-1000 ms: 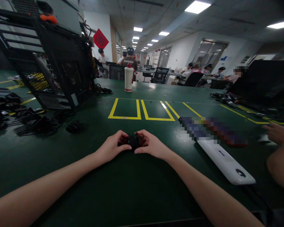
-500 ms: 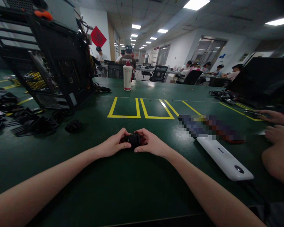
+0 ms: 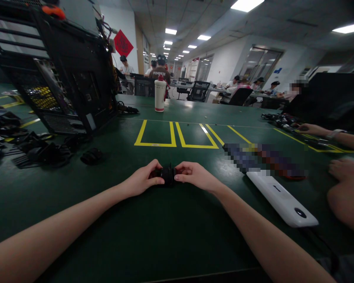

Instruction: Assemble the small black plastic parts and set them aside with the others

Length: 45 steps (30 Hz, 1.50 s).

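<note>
Centrally, low over the counter point(image 3: 153, 232), a small black cylindrical part point(image 3: 167, 176) with a raised rim sits between the two hands, its long axis seeming to run across from one to the other. It lies just off the fingertips of the left hand point(image 3: 143, 179), which grips its left end, thumb in front and fingers behind. The right hand point(image 3: 196, 175) is about as near, at the rimmed right end, fingers bent and thumb drawn in; whether it pinches the edge or merely touches it, I cannot tell. Compared with half a second ago, the right hand has slid a little to the right, so more of the rim shows, while the left hand keeps much the same hold. Left of the hands lies a black coiled piece point(image 3: 91, 156), then a heap of black parts point(image 3: 41, 151) before an open computer case point(image 3: 65, 74). Beyond the part are yellow tape outlines point(image 3: 155, 145) and a white tumbler point(image 3: 159, 96) with a red lid; to the right, a long white device point(image 3: 279, 198). At the far right, a co-worker's hand point(image 3: 312, 129) now reaches farther in, near the tangled cables point(image 3: 280, 122).
</note>
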{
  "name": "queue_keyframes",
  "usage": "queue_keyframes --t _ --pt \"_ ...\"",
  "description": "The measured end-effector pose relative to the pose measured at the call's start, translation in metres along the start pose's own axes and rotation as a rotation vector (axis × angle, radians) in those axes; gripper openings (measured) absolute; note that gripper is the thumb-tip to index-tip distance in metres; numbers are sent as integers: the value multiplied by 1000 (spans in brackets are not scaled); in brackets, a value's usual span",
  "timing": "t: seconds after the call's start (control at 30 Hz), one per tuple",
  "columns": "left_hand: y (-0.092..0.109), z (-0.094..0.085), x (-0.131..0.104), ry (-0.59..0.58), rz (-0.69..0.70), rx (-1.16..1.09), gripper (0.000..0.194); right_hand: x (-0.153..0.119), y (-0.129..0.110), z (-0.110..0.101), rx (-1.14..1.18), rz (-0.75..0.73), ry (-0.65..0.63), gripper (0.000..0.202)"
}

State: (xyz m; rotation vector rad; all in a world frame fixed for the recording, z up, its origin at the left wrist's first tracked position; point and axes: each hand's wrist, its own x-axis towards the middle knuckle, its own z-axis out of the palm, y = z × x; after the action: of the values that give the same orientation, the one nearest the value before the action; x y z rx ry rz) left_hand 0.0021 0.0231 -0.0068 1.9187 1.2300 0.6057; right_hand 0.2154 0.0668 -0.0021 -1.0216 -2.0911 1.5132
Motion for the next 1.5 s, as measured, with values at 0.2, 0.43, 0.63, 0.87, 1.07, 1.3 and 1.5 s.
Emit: queue_keyframes --t 0.2,0.43,0.63,0.87,1.07,1.3,1.5 --pt "-1 1 1 6 3 -12 26 -1 -1 7 -57 -144 90 35" --pt "1 2 0 13 -3 -4 26 -7 -11 10 -311 -251 166 29" --pt "3 0 -1 9 -7 1 26 -4 -6 7 -76 -112 45 55" --pt "2 3 -3 21 -5 -9 28 1 0 11 52 -49 -37 61" --pt "-21 -18 -2 307 -71 34 39 -3 -4 13 1 -41 -16 63" --pt "-91 -100 -17 683 -421 271 41 -3 1 12 -55 -50 4 64" --pt "-123 -128 -29 798 -435 391 30 -5 -4 13 -77 -44 4 63"
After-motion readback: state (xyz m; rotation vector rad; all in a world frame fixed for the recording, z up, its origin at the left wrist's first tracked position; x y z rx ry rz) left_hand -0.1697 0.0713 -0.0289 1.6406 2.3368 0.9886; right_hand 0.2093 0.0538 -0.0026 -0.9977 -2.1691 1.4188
